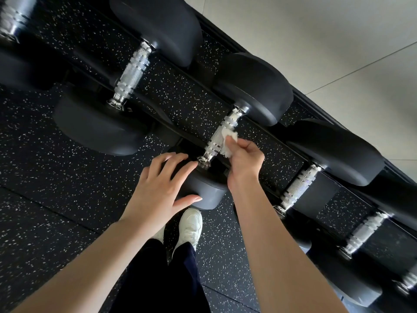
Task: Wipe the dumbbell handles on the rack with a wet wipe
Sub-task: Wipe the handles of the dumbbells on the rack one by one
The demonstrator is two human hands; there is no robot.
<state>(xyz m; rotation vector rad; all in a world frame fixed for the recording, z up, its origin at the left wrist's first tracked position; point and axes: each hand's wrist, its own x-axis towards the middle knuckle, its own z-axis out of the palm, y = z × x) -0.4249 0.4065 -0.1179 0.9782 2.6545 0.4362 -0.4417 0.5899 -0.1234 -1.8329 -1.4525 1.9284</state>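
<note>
Several black dumbbells with knurled chrome handles lie side by side on a black rack (pixel 300 96). My right hand (pixel 243 161) pinches a crumpled white wet wipe (pixel 228 143) against the right side of the middle dumbbell's handle (pixel 217 137). My left hand (pixel 162 188) rests with fingers spread on that dumbbell's near black head (pixel 203 190). Neighbouring handles show to the left (pixel 133 74) and to the right (pixel 299 187).
Black rubber flooring with white speckles (pixel 56 188) lies under the rack. Pale tiles (pixel 338 41) fill the upper right beyond it. My white shoes (pixel 190 227) and dark trousers stand just below the middle dumbbell.
</note>
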